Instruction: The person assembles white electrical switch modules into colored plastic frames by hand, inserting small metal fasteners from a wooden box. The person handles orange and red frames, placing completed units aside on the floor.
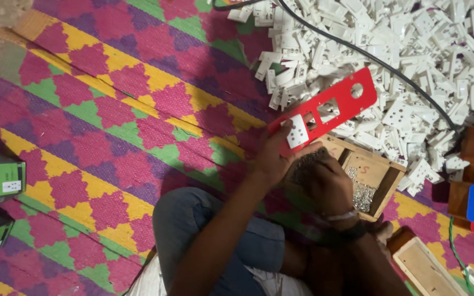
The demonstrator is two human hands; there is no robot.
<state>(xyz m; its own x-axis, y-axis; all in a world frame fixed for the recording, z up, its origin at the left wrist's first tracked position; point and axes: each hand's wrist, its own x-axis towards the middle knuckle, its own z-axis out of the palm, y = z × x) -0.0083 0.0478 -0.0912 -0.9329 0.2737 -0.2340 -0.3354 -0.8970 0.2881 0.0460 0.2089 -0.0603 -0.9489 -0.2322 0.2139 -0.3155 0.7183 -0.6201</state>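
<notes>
Two hands at work close in, above a bent knee in jeans [215, 230]. My left hand [272, 156] has its fingers pinched on the near end of a red plate [325, 109] with cut-outs, a white socket insert [297, 131] seated in the nearest one. Plate looks thin, stiff and light, so gripping the edge near that insert seems best; I'd guess the far end wobbles otherwise. My right hand [330, 183] hangs over a wooden box [382, 175] of small metal bits, fingers curled, can't tell if they're holding any. Further out, a woven mat [111, 109] in pink, yellow and green covers the floor, with a big heap of white plastic parts [412, 49] and a black cable [357, 52] across it.
</notes>
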